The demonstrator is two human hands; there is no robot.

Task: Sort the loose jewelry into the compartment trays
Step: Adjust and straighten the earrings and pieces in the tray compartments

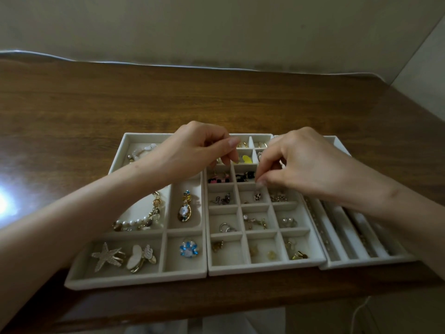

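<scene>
Three cream compartment trays sit side by side on the wooden table. The left tray (120, 282) holds a pearl bracelet (137, 221), an oval pendant (185, 210), a starfish clip (106, 256) and a blue flower piece (189, 249). The middle tray (265, 268) has small cells with earrings and rings. My left hand (192, 150) hovers over its far cells, fingers curled downward, nothing visible in them. My right hand (296, 162) brings thumb and fingertip together beside the black earrings (245, 177); anything between them is too small to see.
The right tray (361, 261) has long narrow slots with thin chains; my right forearm crosses above it. All three trays lie near the table's front edge (216, 307). A bright light reflection marks the table at far left. A wall rises behind the table.
</scene>
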